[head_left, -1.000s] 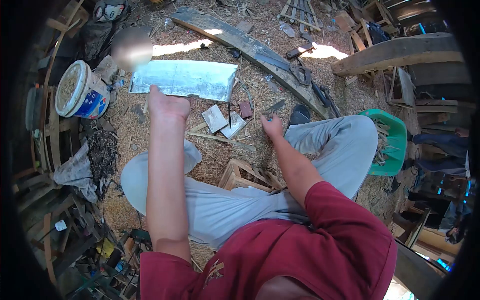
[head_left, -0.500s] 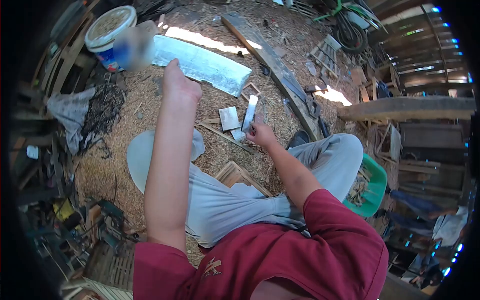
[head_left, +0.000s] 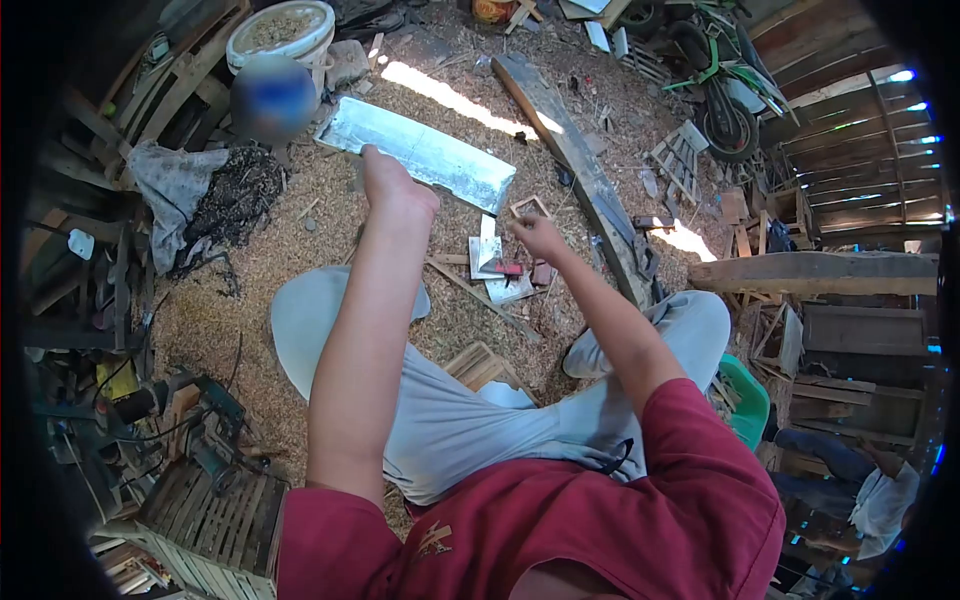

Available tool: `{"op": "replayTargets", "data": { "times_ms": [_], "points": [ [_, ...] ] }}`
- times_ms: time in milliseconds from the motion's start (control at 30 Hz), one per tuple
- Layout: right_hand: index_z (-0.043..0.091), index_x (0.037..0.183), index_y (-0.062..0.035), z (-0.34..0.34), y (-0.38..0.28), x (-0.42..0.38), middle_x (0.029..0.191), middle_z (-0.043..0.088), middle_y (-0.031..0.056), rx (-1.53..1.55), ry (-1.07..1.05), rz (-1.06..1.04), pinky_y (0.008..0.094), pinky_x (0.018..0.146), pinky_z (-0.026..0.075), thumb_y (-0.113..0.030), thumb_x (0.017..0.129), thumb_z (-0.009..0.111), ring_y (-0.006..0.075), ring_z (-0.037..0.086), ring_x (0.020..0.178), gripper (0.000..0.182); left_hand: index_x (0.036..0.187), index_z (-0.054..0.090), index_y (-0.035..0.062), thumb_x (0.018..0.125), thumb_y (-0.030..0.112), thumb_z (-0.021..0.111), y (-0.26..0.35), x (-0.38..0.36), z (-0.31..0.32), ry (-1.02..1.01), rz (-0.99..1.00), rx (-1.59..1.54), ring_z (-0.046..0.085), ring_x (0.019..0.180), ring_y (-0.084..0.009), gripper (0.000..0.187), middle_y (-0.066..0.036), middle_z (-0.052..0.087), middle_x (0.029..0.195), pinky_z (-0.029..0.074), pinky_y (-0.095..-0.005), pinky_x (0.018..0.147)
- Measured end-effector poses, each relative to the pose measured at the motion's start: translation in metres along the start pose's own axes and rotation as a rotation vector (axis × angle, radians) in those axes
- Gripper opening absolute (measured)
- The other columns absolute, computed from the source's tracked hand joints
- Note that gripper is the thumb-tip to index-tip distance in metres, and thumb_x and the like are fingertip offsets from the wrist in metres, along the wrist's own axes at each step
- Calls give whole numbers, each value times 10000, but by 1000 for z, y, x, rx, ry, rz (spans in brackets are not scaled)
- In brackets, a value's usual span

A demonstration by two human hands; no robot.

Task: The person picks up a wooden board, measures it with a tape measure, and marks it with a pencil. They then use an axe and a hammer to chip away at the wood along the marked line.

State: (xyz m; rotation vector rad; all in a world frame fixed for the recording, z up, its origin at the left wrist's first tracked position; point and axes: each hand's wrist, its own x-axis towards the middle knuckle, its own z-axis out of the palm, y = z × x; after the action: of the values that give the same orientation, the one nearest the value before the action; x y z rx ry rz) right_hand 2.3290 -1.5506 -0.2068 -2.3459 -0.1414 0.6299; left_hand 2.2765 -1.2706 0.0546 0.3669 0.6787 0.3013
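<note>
A long silvery panel (head_left: 425, 150) with a worn, streaked face slants across the upper middle. My left hand (head_left: 395, 185) grips its near edge, thumb on top. My right hand (head_left: 541, 240) is over the floor just beyond the panel's right end, fingers curled; whatever they may hold is hidden. Close by, a small wooden frame (head_left: 531, 206) lies on the shavings. Left of this hand, an L-shaped tool with a silvery blade and a red handle (head_left: 509, 269), like a try square, rests on flat whitish pieces (head_left: 510, 291).
A long timber beam (head_left: 575, 160) lies right of the hands. Thin sticks (head_left: 485, 300) and a wooden crate-like piece (head_left: 480, 368) are between my legs. At upper left stands a white bucket (head_left: 283, 35); a green basin (head_left: 745, 400) is by my right knee.
My right hand has let go of the square-like tool and moved away towards the panel's right end. The tool now lies on the whitish pieces. The camera view has shifted; my left hand keeps its hold.
</note>
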Motion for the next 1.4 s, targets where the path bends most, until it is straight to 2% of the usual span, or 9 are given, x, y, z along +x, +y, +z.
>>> {"op": "replayTargets", "data": {
  "times_ms": [33,233,500,733,900,1000,1167,1267,1400],
  "points": [
    [747,1144,-45,-13,-17,-4,851,697,29,158,42,15,294,674,510,-444,994,651,128,645,720,437,1561,379,47,1125,386,247,-2,2,0,-49,14,-21,411,1476,-327,569,-132,425,1601,283,-514,1251],
    [700,1143,-3,-113,-135,-80,816,647,19,851,35,-121,274,586,476,-420,1061,563,103,583,647,446,1536,419,63,1121,374,324,-24,11,4,-342,13,-142,432,1458,-317,528,-121,465,1573,296,-523,1239],
    [697,977,-30,-165,-210,-140,845,637,-12,332,207,-384,246,630,430,-234,955,749,54,552,745,212,1490,483,69,1113,376,344,-23,-26,26,-406,-112,-254,486,1417,-319,506,-124,533,1514,308,-533,1233],
    [728,1067,43,-188,-240,-162,891,660,60,239,473,-650,307,735,483,-212,933,738,133,595,816,288,1515,439,93,1087,477,351,-33,-46,42,-293,-223,-137,516,1352,-318,583,-128,525,1500,366,-484,1165],
    [744,1070,20,-215,-240,-162,913,673,124,123,648,-797,347,757,507,-152,892,749,240,661,823,248,1321,501,64,1063,506,425,-70,-18,20,-414,-432,351,638,944,-231,517,-117,602,1134,547,-384,822],
    [761,1041,-11,-229,-233,-161,919,681,124,-38,711,-859,378,750,515,-133,861,756,288,671,817,218,1317,507,58,1051,464,492,-77,-43,26,-186,-425,424,628,951,-230,485,-109,611,1091,539,-368,818],
    [765,1034,-46,-243,-211,-140,936,678,95,-300,708,-918,397,756,483,-99,810,773,290,650,835,230,1372,513,90,958,403,710,-71,-41,30,-337,14,873,566,1159,-274,555,-132,570,1222,487,-416,966],
    [759,1059,-48,-253,-209,-128,947,672,97,-330,667,-1000,385,771,461,-90,800,781,277,641,852,263,1419,491,80,895,338,802,-72,-39,35,-392,892,1575,501,1275,-349,661,-187,518,1321,429,-462,1073],
    [763,1063,-34,-264,-201,-128,970,675,104,-178,589,-1082,385,796,490,-73,804,780,270,652,889,263,1373,556,92,803,217,865,-59,-55,57,-562,1165,1678,510,1294,-405,661,-195,545,1351,425,-486,1097]
  ]
}}
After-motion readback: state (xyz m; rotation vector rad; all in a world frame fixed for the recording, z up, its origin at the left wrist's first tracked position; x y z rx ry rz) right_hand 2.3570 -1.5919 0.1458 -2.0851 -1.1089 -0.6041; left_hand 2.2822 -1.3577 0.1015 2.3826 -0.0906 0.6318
